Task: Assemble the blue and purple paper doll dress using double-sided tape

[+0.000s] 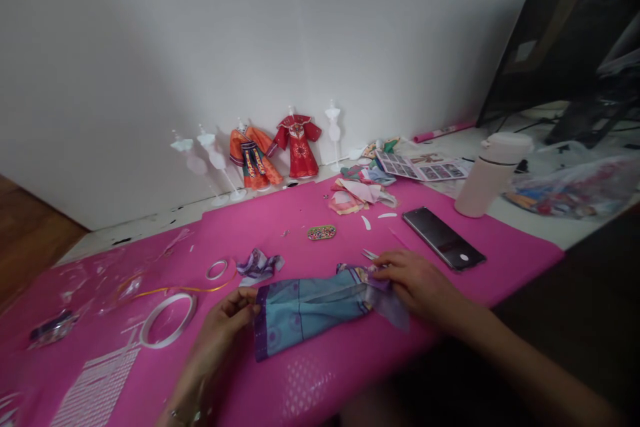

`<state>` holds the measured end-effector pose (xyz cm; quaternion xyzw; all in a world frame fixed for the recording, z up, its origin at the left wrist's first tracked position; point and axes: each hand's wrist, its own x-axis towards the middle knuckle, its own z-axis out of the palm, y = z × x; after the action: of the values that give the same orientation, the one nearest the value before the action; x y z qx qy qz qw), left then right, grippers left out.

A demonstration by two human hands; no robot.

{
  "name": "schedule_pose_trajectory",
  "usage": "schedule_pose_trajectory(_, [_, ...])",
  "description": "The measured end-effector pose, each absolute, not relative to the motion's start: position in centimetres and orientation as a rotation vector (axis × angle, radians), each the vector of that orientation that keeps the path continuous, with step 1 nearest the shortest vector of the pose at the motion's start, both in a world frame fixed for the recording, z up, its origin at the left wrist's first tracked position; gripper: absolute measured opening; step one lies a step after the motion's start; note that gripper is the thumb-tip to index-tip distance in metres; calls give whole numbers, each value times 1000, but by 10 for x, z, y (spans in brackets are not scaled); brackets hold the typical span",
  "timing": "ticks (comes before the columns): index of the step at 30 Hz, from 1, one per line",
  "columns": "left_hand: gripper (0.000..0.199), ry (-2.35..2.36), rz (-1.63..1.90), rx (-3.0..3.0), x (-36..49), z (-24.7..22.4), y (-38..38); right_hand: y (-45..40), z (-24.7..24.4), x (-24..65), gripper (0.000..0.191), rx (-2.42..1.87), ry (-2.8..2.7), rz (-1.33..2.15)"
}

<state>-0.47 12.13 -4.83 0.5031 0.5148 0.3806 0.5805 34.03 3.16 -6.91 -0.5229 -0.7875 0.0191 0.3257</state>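
A small blue doll dress [315, 310] with a purple hem lies lengthwise across the pink mat in front of me. My left hand [233, 317] pinches the edge of its hem at the left end. At the other end, my right hand [420, 280] has its fingers closed on the purple, patterned upper part, where a sheer lilac piece [390, 307] hangs down. Two pale pointed tips of a small tool [369, 255] stick out by the right fingers; I cannot tell whether they are scissors or tweezers. Just beyond the hem lies crumpled purple patterned fabric [259, 267].
Rolls of white tape [169, 320] lie left on the pink mat [280, 387]. A bead-filled oval box [321, 233], fabric pieces [357, 193], a phone [443, 237] and a bottle [493, 177] are farther off. Doll stands, including one with a red dress [303, 150], line the wall.
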Motion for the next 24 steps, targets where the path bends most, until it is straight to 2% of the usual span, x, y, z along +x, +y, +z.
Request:
schedule_pose_trajectory(4, [24,1215,872,1171,-1,-45,120,21,-63,335,43,-1423,-2056,-14])
schedule_pose_trajectory(6, [23,1216,872,1162,-1,-43,120,12,-52,327,39,-1375,-1984,11])
schedule_pose_trajectory(10, [22,1214,862,1144,-1,-42,118,-1,-36,307,29,-1289,-1983,212])
schedule_pose_trajectory(14, [21,1211,870,1136,-1,-44,118,2,-45,293,25,-1392,-2084,362])
schedule_pose_trajectory(19, [23,1203,857,1131,0,-42,118,20,-59,283,20,-1498,-2155,230])
schedule_pose_trajectory(24, [21,1203,853,1161,-1,-40,117,24,-62,283,12,-1424,-2219,188])
